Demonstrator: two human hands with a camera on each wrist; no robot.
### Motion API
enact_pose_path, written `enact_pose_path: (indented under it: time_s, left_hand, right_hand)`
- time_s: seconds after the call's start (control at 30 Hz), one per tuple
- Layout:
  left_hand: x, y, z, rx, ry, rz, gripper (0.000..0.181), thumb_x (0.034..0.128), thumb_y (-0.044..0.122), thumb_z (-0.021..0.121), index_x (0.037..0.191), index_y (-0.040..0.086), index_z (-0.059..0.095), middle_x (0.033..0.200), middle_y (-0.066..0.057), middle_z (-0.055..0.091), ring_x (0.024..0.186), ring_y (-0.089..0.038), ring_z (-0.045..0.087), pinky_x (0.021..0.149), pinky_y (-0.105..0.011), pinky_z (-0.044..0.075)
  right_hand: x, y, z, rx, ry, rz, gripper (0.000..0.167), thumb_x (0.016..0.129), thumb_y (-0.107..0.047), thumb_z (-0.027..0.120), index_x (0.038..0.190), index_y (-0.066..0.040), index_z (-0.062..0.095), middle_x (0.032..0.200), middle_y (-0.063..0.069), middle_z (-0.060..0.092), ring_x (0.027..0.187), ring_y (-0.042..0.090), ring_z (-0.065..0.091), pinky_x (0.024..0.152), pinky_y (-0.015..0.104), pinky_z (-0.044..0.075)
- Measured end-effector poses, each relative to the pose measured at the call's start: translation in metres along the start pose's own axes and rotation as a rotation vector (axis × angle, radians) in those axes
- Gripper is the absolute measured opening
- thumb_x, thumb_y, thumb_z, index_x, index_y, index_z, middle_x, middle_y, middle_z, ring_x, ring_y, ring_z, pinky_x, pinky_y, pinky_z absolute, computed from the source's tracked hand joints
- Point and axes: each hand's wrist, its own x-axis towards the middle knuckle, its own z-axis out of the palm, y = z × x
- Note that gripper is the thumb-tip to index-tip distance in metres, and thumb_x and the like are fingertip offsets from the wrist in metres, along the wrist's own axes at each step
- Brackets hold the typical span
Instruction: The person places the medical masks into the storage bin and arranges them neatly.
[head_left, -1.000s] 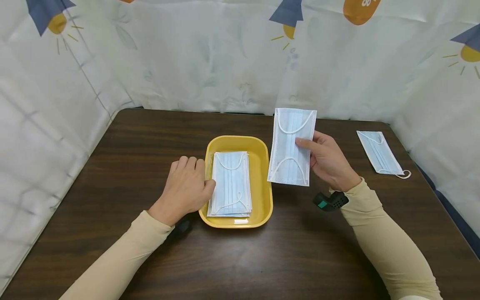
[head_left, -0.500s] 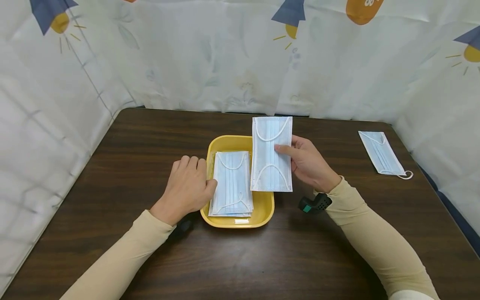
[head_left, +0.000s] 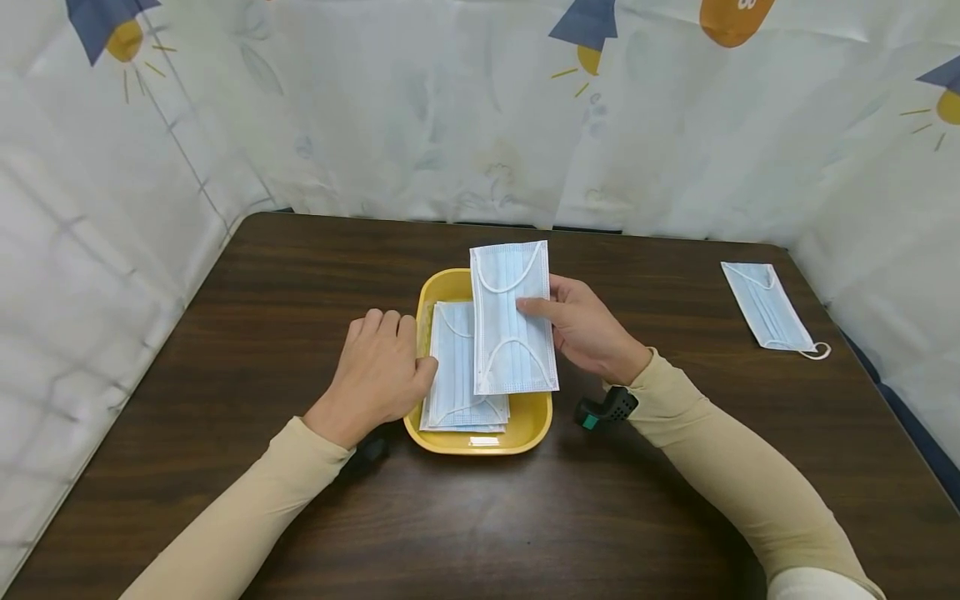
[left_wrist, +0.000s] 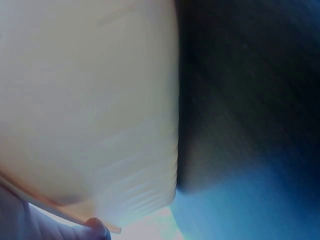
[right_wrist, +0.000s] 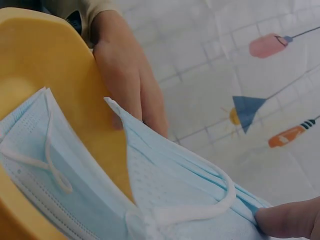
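My left hand (head_left: 378, 367) grips the left rim of a yellow tray (head_left: 532, 429), fingers over the edge; in the left wrist view the tray's outer wall (left_wrist: 100, 100) fills much of the picture. Inside the tray lies a small stack of light blue face masks (head_left: 452, 392), white ear loops on top. My right hand (head_left: 592, 329) pinches another face mask (head_left: 513, 325) by its right edge, thumb on the front face. That mask hangs over the tray, covering part of the stack. In the right wrist view my thumb (right_wrist: 290, 220) presses on the held mask (right_wrist: 175, 185).
A single face mask (head_left: 768, 307) lies by itself at the right of the dark wooden table (head_left: 300, 267), one ear loop sticking out. White patterned cloth (head_left: 375, 117) hangs behind and at the sides of the table.
My right hand has carried the held mask leftward and slightly down, from beside the tray to over the stack. The left hand has stayed on the tray rim.
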Motion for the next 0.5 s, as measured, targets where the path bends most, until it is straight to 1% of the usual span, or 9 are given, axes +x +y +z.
enact_pose_path:
  time_s: [0.13,0.27,0.5]
  left_hand:
    - [0.000,0.000,0.000,-0.002,0.000,0.000,0.025,0.0899,0.027,0.052,0.080,0.005,0.049,0.077,-0.010,0.046,0.080,-0.031,0.042,0.076,-0.043,0.037]
    - [0.000,0.000,0.000,-0.002,0.008,0.003,0.024,0.0893,0.027,0.052,0.079,0.005,0.049,0.076,-0.010,0.046,0.079,-0.031,0.042,0.076,-0.043,0.038]
    - [0.000,0.000,0.000,-0.002,0.002,0.001,0.023,0.0888,0.027,0.051,0.079,0.006,0.049,0.077,-0.010,0.046,0.080,-0.031,0.042,0.076,-0.043,0.038]
  right_hand:
    - [0.006,0.003,0.007,-0.005,-0.019,0.005,0.045,0.104,-0.007,0.053,0.148,-0.002,0.045,0.137,0.016,0.062,0.109,0.018,0.072,0.090,0.037,0.062]
    - [0.012,0.005,0.015,-0.015,-0.038,0.027,0.044,0.104,-0.008,0.052,0.148,-0.003,0.045,0.137,0.018,0.062,0.107,0.019,0.073,0.090,0.038,0.062]
    - [0.021,0.010,0.028,-0.043,-0.064,0.079,0.051,0.103,-0.007,0.055,0.152,-0.008,0.041,0.142,0.016,0.059,0.112,0.020,0.071,0.095,0.039,0.061]
